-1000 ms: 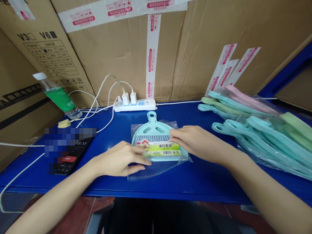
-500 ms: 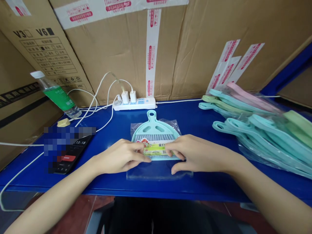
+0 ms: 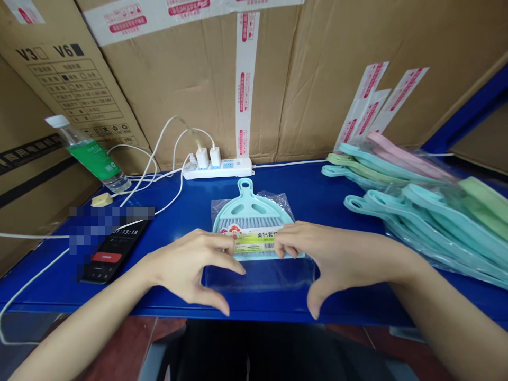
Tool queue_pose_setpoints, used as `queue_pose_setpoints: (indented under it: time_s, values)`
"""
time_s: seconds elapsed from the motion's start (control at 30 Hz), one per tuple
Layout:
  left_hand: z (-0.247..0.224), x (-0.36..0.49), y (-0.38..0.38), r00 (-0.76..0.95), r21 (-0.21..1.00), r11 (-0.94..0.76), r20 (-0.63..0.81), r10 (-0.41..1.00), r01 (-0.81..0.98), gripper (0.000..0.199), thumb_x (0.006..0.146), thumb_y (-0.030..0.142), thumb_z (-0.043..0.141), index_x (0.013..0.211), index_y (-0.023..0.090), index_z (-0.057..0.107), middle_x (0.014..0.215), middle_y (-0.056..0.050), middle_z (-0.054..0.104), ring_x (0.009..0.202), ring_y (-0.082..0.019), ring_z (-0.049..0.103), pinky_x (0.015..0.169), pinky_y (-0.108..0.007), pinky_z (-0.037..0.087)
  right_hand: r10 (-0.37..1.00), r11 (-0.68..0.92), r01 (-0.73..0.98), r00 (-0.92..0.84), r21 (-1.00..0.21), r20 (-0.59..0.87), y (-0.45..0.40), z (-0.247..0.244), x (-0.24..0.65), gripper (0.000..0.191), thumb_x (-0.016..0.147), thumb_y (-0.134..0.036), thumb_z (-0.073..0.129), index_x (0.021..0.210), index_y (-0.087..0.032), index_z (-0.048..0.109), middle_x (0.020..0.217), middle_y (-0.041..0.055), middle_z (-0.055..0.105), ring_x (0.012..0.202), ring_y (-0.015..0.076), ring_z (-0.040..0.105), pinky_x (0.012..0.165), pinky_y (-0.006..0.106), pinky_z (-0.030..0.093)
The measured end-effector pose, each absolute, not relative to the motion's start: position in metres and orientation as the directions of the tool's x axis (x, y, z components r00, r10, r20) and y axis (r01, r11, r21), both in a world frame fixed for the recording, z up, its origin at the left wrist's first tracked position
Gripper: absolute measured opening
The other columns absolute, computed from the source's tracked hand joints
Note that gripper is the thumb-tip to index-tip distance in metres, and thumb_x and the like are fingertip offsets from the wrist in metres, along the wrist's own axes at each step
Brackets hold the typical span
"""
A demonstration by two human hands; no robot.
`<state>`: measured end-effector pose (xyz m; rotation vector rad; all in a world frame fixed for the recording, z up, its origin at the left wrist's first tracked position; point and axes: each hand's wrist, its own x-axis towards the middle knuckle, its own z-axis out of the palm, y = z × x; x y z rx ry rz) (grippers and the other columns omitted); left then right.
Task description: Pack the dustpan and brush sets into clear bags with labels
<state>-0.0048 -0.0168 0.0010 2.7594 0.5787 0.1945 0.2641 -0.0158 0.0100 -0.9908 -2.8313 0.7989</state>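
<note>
A light-blue dustpan lies flat in the middle of the blue table, its looped handle pointing away from me. Grey brush bristles show inside it, and a printed label card with mushrooms covers its front part. A clear plastic bag lies around and under the dustpan, its front part flat toward me. My left hand is at the card's left end, thumb spread wide from the fingers. At the right end, my right hand has curled fingers touching the card, with its thumb stretched apart.
Wrapped dustpans and brushes in blue, green and pink are piled at the right. A phone, a water bottle and white cables lie at the left. Behind stand a power strip and cardboard boxes.
Both thumbs have swung away from the fingers toward the table's front edge. The right hand has shifted slightly right, uncovering more of the card. The dustpan stays in place.
</note>
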Motion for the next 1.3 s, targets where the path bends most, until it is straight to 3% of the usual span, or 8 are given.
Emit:
queue_pose_setpoints:
  time_s: [0.17, 0.27, 0.47, 0.6, 0.7, 0.87, 1.03, 1.3]
  values:
    - [0.005, -0.003, -0.020, 0.911, 0.378, -0.853, 0.056, 0.408, 0.359, 0.007, 0.077, 0.018, 0.063, 0.083, 0.021, 0.065, 0.086, -0.001, 0.060, 0.077, -0.013, 0.057, 0.071, -0.023, 0.044, 0.564, 0.709, 0.535, -0.821, -0.460, -0.086, -0.016, 0.010, 0.266, 0.017, 0.075, -0.008, 0.061, 0.074, -0.022, 0.051, 0.080, 0.0008, 0.060, 0.082, 0.0184, 0.056, 0.080, 0.032, 0.044]
    - [0.006, -0.003, -0.018, 0.870, 0.373, -0.837, 0.130, 0.475, 0.400, 0.012, 0.079, 0.010, 0.051, 0.074, 0.019, 0.058, 0.080, 0.000, 0.057, 0.073, -0.012, 0.054, 0.069, -0.022, 0.042, 0.630, 0.689, 0.572, -0.776, -0.445, -0.022, -0.014, 0.010, 0.263, 0.020, 0.079, -0.005, 0.049, 0.069, -0.022, 0.046, 0.073, 0.0002, 0.058, 0.073, 0.0163, 0.055, 0.074, 0.030, 0.042]
    - [-0.003, -0.003, -0.006, 0.695, 0.096, -0.717, 0.188, 0.694, 0.690, 0.014, 0.085, 0.016, 0.042, 0.075, 0.019, 0.051, 0.072, 0.000, 0.056, 0.069, -0.016, 0.052, 0.062, -0.026, 0.041, 0.752, 0.644, 0.688, -0.650, -0.334, 0.111, -0.008, 0.000, 0.256, 0.019, 0.083, -0.012, 0.043, 0.068, -0.023, 0.037, 0.070, 0.0006, 0.053, 0.069, 0.0173, 0.052, 0.070, 0.031, 0.040]
    - [-0.014, 0.000, -0.001, 0.675, -0.068, -0.682, 0.244, 0.697, 0.729, 0.015, 0.090, 0.015, 0.044, 0.089, 0.018, 0.058, 0.081, -0.003, 0.060, 0.077, -0.018, 0.054, 0.066, -0.028, 0.045, 0.789, 0.613, 0.758, -0.600, -0.225, 0.129, -0.006, -0.009, 0.249, 0.016, 0.078, -0.004, 0.044, 0.079, -0.020, 0.048, 0.080, 0.0043, 0.056, 0.070, 0.0173, 0.052, 0.062, 0.028, 0.039]
    - [-0.018, 0.003, -0.001, 0.768, -0.203, -0.743, 0.242, 0.593, 0.638, 0.036, 0.090, 0.006, 0.040, 0.114, 0.023, 0.060, 0.097, -0.006, 0.061, 0.089, -0.020, 0.054, 0.075, -0.031, 0.047, 0.770, 0.628, 0.775, -0.607, -0.070, 0.197, -0.006, -0.014, 0.244, 0.038, 0.075, 0.003, 0.043, 0.104, -0.016, 0.058, 0.096, 0.0098, 0.058, 0.082, 0.0208, 0.055, 0.060, 0.028, 0.040]
    - [-0.021, 0.008, -0.004, 0.810, -0.261, -0.768, 0.146, 0.568, 0.585, 0.056, 0.088, -0.001, 0.039, 0.129, 0.032, 0.057, 0.100, -0.006, 0.059, 0.094, -0.020, 0.054, 0.079, -0.032, 0.045, 0.650, 0.713, 0.678, -0.734, 0.177, 0.197, -0.007, -0.020, 0.238, 0.061, 0.080, 0.005, 0.042, 0.125, -0.031, 0.062, 0.116, 0.0132, 0.061, 0.102, 0.0281, 0.053, 0.069, 0.034, 0.044]
    - [-0.018, 0.009, -0.006, 0.737, -0.278, -0.685, 0.182, 0.650, 0.673, 0.050, 0.086, 0.003, 0.044, 0.120, 0.032, 0.066, 0.098, -0.009, 0.056, 0.091, -0.024, 0.051, 0.075, -0.035, 0.044, 0.685, 0.683, 0.705, -0.709, 0.192, 0.168, -0.011, -0.021, 0.241, 0.061, 0.081, 0.002, 0.050, 0.130, -0.033, 0.061, 0.137, 0.0165, 0.054, 0.115, 0.0341, 0.049, 0.078, 0.041, 0.043]
    - [-0.008, -0.003, -0.009, 0.668, -0.291, -0.609, 0.180, 0.722, 0.738, 0.045, 0.087, 0.006, 0.041, 0.106, 0.031, 0.074, 0.082, -0.007, 0.052, 0.079, -0.020, 0.047, 0.071, -0.033, 0.045, 0.725, 0.614, 0.770, -0.638, 0.176, 0.261, -0.024, -0.020, 0.264, 0.049, 0.088, -0.010, 0.044, 0.126, -0.032, 0.065, 0.130, 0.0138, 0.061, 0.109, 0.0316, 0.054, 0.078, 0.042, 0.043]
